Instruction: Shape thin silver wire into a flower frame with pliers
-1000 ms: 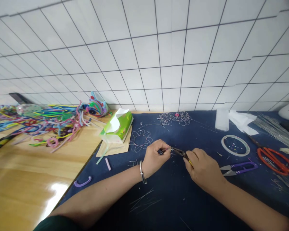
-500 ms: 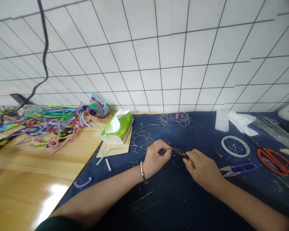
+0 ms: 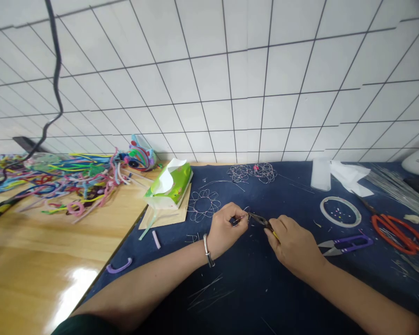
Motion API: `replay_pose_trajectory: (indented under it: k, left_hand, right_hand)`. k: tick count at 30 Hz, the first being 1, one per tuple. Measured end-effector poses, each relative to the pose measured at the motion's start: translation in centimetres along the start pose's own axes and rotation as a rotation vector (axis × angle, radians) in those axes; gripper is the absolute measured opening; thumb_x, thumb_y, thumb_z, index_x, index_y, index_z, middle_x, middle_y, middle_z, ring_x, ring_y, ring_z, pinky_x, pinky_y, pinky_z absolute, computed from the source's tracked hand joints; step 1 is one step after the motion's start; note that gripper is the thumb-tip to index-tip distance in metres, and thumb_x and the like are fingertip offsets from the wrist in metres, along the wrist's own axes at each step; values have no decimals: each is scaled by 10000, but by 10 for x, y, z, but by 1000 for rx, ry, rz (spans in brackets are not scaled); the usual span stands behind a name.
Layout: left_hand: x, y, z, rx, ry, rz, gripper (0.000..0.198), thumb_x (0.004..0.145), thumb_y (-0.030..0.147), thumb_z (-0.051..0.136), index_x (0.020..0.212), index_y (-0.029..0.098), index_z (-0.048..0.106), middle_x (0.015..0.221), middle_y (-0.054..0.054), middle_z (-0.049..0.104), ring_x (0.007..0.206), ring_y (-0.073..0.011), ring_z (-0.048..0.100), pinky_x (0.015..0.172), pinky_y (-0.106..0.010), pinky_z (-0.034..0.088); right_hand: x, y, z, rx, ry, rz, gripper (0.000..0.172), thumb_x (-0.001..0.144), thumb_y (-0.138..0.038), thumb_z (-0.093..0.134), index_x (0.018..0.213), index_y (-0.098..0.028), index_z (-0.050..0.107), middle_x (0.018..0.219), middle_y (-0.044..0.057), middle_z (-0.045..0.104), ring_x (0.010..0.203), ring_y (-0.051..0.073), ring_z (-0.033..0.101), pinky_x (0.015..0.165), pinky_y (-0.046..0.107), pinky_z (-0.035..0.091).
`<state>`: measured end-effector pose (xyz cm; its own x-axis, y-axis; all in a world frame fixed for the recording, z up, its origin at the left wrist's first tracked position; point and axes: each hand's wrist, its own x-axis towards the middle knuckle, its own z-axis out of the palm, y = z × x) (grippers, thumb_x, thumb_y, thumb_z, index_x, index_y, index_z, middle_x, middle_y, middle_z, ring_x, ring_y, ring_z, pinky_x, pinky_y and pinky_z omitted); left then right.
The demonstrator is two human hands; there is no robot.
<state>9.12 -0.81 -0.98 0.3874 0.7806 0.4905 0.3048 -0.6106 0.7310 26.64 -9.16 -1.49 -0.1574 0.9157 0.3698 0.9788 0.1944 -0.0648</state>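
My left hand (image 3: 226, 229), a silver bangle on its wrist, pinches a thin piece of wire (image 3: 240, 217) just above the dark blue cloth (image 3: 251, 284). My right hand (image 3: 295, 244) is closed round small pliers (image 3: 261, 220) with yellow handles, and the jaws meet the wire at my left fingertips. A finished wire flower (image 3: 204, 204) lies just beyond my left hand. Two more tangled wire flowers (image 3: 252, 172) lie farther back near the wall.
A green tissue pack (image 3: 171, 185) rests on a board at the cloth's left edge. Coloured pipe cleaners (image 3: 66, 179) are heaped on the wooden table. To the right lie purple snips (image 3: 347, 244), red scissors (image 3: 400, 231), a tape ring (image 3: 340, 211) and straight wires (image 3: 398, 186).
Both hands stay together at the wire with almost no movement. A black cable has swung into view at the upper left.
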Motion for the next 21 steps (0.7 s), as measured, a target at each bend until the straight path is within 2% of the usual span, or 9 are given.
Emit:
replay_pose_trajectory:
  k: [12, 18, 21]
  left_hand:
    - [1, -2, -1, 70, 27, 125, 72, 723, 115, 541, 673, 163, 562, 649, -8, 556, 623, -105, 516, 618, -236, 436]
    - [1, 1, -1, 21, 3, 47, 83, 738, 123, 537, 662, 157, 546, 646, -7, 551, 616, -102, 509, 608, -232, 430]
    - [1, 2, -2, 8, 3, 54, 80, 737, 118, 534, 668, 155, 549, 658, -10, 557, 627, -104, 515, 623, -237, 434]
  right_hand:
    - [1, 1, -3, 283, -75, 57, 186, 881, -285, 368, 790, -190, 501, 740, 21, 521, 659, 124, 495, 604, 242, 380]
    - [2, 1, -3, 395, -124, 104, 165, 878, -285, 372, 792, -202, 486, 748, 10, 525, 674, 127, 506, 604, 244, 388]
    - [2, 0, -4, 452, -150, 136, 175, 880, -299, 369, 776, -205, 474, 747, 4, 526, 675, 125, 506, 596, 241, 389]
